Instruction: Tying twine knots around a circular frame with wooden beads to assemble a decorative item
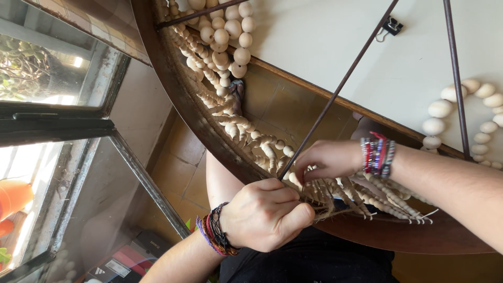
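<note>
Together, left hand (pixel 264 215) fisted in a clenched grip on twine (pixel 327 212), right hand (pixel 327 160) pinching beaded strands (pixel 367 196).

- Left hand (pixel 267 215): curled into a loose fist, knuckles up, thumb folded across the fingers; it sits just below the hoop (pixel 173 89) rim.
- Left wrist: bent slightly, ringed with dark and red bands; the bare forearm runs down toward the lower edge.
- Right hand (pixel 327 160): fingertips pinched together, pointing down-left at the hoop rim, just above the left hand.
- Right wrist: straight, banded with beads; forearm reaches in from the right.
</note>
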